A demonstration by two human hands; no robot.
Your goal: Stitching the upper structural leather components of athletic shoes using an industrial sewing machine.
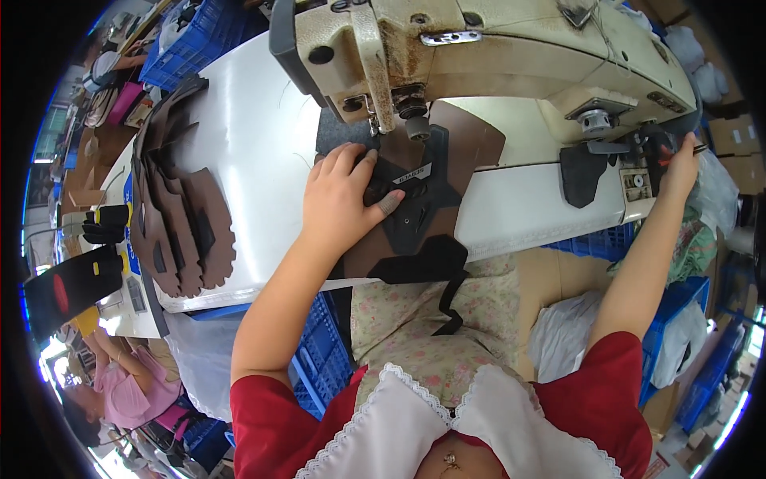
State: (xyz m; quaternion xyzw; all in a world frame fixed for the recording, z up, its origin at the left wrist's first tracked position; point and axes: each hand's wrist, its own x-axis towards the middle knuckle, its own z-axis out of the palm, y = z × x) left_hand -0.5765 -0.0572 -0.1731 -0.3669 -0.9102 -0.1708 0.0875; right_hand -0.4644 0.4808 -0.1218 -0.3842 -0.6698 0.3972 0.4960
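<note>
My left hand (339, 195) lies on a dark brown and black sheet piece (479, 140), fingers stretched and thumb apart. A grey cover wraps the thumb tip. The piece lies under the needle area of a cream sewing machine (495, 48), with a black star-shaped part and a silver label on top. Over the table's front edge hangs a black strap (451, 307). At the machine's right end, my right hand (678, 168) is closed by a dark object with a bit of red; what it grips cannot be made out.
Several brown scalloped pieces (179, 215) are stacked on the left of the white table (263, 160). A small black piece (584, 176) lies right of the work. Blue crates (323, 343) stand below. Another person in pink (132, 387) sits at lower left.
</note>
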